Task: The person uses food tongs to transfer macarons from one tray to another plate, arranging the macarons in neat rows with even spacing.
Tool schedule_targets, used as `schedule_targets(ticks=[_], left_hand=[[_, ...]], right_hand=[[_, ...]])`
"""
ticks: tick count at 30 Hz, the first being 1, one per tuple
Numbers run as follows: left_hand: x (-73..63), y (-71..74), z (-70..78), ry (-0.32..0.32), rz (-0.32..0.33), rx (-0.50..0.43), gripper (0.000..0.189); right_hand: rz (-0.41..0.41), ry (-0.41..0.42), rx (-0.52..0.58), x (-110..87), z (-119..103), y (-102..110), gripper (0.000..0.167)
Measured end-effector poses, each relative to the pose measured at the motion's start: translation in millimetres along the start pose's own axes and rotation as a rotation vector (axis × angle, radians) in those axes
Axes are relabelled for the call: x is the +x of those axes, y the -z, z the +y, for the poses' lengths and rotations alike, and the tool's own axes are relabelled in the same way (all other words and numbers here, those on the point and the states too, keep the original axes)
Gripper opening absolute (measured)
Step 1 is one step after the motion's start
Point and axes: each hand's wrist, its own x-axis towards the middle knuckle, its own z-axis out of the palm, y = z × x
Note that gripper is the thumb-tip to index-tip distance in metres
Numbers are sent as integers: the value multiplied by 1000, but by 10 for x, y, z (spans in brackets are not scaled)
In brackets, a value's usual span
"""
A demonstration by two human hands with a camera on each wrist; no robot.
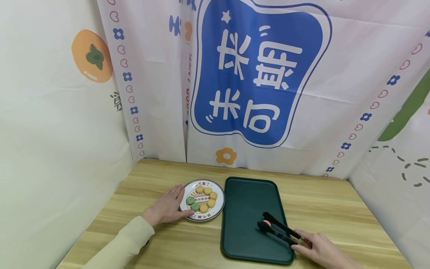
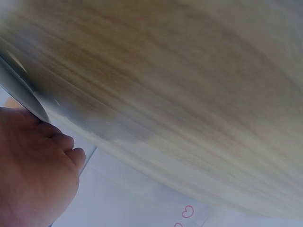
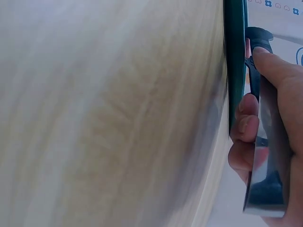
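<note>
My left hand (image 1: 168, 206) rests at the left rim of a white patterned plate (image 1: 219, 209), with its fingers straight along the edge and the thumb at the near rim. A ring of small round cookies lies on the plate, several yellow cookies (image 1: 213, 195) and two green cookies (image 1: 190, 200). In my right hand (image 1: 317, 246) I grip black-tipped tongs (image 1: 280, 234), also seen from the side as tongs (image 3: 272, 156) in the right wrist view. Between the tong tips, low over the dark green tray (image 1: 248, 201), is a small pink round piece (image 1: 267, 222).
The tray stands right beside the plate on a wood-grain table (image 1: 336, 209). Behind the table hangs a printed cloth (image 1: 161, 93), and more cloth (image 1: 50, 130) closes off the left side.
</note>
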Motion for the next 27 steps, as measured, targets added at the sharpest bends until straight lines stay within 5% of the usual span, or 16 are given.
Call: schedule_targets(ticks=[14,27], left_hand=[[6,-13,1,14,0,-16,111],[2,-1,8,12,-2,-24,111]], right_hand=[[121,19,-64,125,-140,15,49],[97,41,-46,261,-171,7,51]])
